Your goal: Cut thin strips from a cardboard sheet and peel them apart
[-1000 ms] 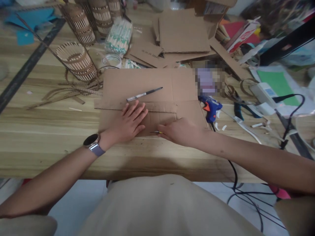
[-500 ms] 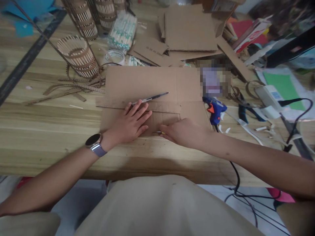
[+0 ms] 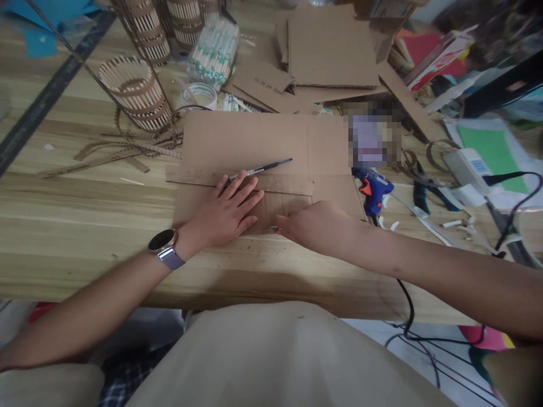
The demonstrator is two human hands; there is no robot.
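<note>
A flat sheet of brown cardboard (image 3: 254,138) lies on the wooden table (image 3: 76,226) in front of me. My left hand (image 3: 227,210) rests palm down on its near part, fingers stretched flat. My right hand (image 3: 316,226) is closed at the cardboard's near edge around a thin tool (image 3: 274,228); only its small tip shows by the fingers. A black and silver pen (image 3: 261,169) lies on the cardboard just beyond my left fingertips. I wear a watch (image 3: 163,246) on the left wrist.
A blue glue gun (image 3: 372,186) with a black cord lies right of the cardboard. Behind are stacked cardboard pieces (image 3: 331,48), stick-built cylinders (image 3: 136,93), a tape roll (image 3: 202,96), a pack of sticks (image 3: 214,51). Scissors, paper scraps and a green sheet (image 3: 490,150) clutter the right side.
Both hands have stayed where they were on the cardboard. The view has shifted slightly, so the pen now looks closer to my left fingertips.
</note>
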